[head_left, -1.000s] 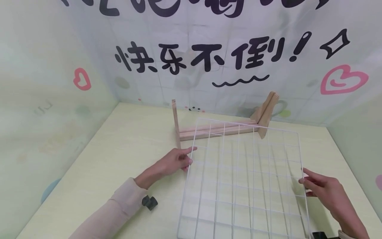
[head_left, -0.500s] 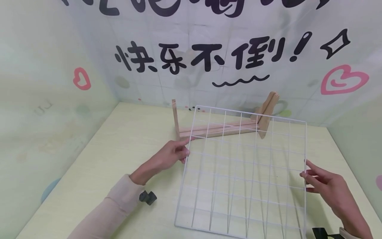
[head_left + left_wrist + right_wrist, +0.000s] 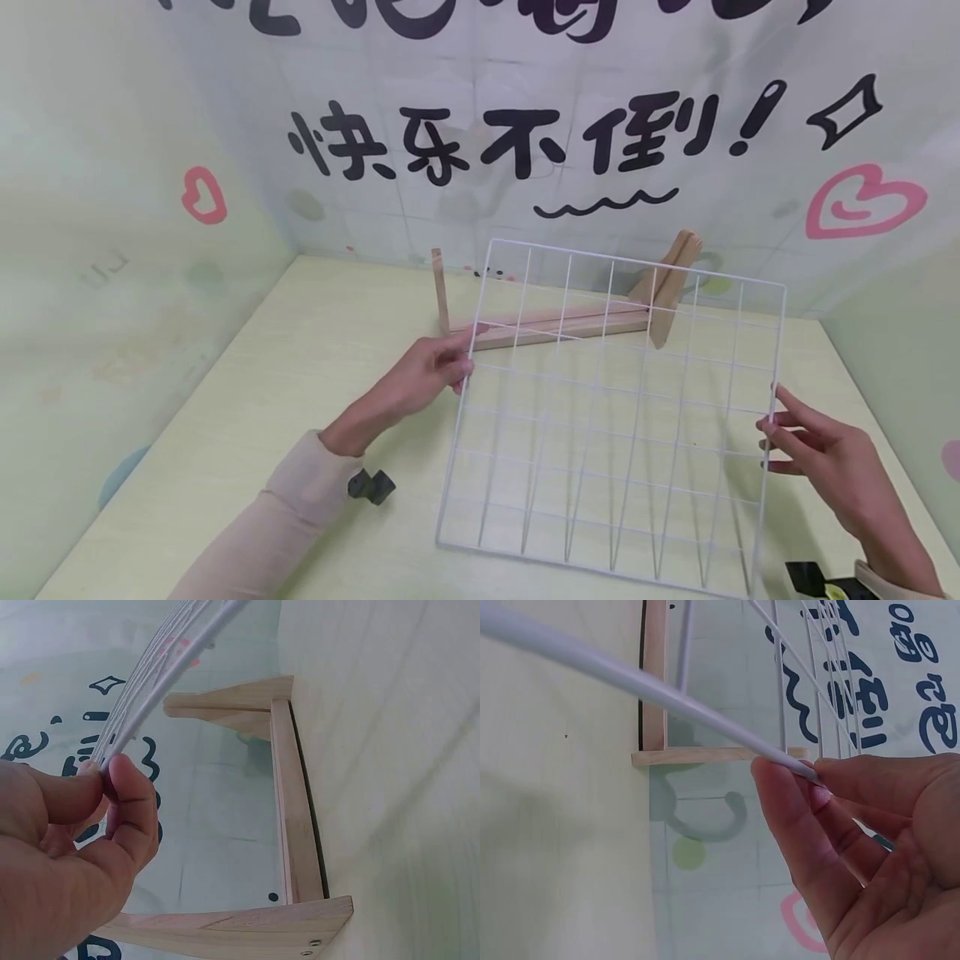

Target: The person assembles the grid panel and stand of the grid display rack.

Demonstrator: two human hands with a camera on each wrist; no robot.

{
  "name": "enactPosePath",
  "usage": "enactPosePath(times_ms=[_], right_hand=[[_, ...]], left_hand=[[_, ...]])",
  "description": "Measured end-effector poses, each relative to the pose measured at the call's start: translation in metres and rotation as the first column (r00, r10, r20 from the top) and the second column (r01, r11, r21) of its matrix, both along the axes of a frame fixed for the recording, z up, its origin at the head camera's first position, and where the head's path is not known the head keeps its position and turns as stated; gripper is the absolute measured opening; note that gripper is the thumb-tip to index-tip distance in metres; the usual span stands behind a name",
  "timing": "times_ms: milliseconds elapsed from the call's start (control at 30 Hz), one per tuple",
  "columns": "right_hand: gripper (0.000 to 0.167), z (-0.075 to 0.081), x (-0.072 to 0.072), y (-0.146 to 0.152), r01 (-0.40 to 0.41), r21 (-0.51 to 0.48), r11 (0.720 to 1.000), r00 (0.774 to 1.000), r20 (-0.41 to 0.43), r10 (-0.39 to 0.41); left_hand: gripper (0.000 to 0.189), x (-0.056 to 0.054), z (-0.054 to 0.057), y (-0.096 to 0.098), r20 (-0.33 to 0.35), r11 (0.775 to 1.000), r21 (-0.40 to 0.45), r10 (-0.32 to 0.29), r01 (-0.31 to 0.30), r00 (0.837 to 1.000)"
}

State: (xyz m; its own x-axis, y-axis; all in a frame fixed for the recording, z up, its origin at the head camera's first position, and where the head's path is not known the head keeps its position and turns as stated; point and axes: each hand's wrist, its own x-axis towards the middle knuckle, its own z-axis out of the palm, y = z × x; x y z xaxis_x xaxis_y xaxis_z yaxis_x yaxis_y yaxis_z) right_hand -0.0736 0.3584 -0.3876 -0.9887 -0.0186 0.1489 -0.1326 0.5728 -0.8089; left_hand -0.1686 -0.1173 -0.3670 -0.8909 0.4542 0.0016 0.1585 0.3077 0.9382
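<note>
A white wire grid panel is held tilted over the table, its top edge overlapping the wooden stand in the head view. My left hand pinches the panel's left edge between thumb and fingers, and the left wrist view shows the white wire in that grip. On the opposite edge my right hand pinches the outer wire with thumb and fingertips. Behind the panel stands the wooden stand, a long base bar with an upright at each end. Screw heads show on one upright in the left wrist view.
The pale table meets a printed wall sheet right behind the wooden stand. Side walls close in the left and right. A dark wrist camera mount sits by the left sleeve.
Both hands have raised the grid panel and moved it away from me, toward the wooden stand. Its lower edge now shows in the head view, and its top edge has risen past the base bar.
</note>
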Motion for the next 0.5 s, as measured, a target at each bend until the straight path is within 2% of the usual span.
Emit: enactPosePath(times_ms=[300,500], right_hand=[[0.062,0.006,-0.01,-0.007,0.02,-0.014,1.0,1.0,-0.012,-0.02],[0.062,0.011,-0.019,-0.011,0.037,0.009,0.999,0.999,-0.008,-0.036]], left_hand=[[0.055,-0.002,0.009,-0.001,-0.022,0.999,0.018,0.045,-0.044,0.999],[0.055,-0.005,0.008,-0.003,-0.026,0.997,0.017,0.073,-0.073,0.997]])
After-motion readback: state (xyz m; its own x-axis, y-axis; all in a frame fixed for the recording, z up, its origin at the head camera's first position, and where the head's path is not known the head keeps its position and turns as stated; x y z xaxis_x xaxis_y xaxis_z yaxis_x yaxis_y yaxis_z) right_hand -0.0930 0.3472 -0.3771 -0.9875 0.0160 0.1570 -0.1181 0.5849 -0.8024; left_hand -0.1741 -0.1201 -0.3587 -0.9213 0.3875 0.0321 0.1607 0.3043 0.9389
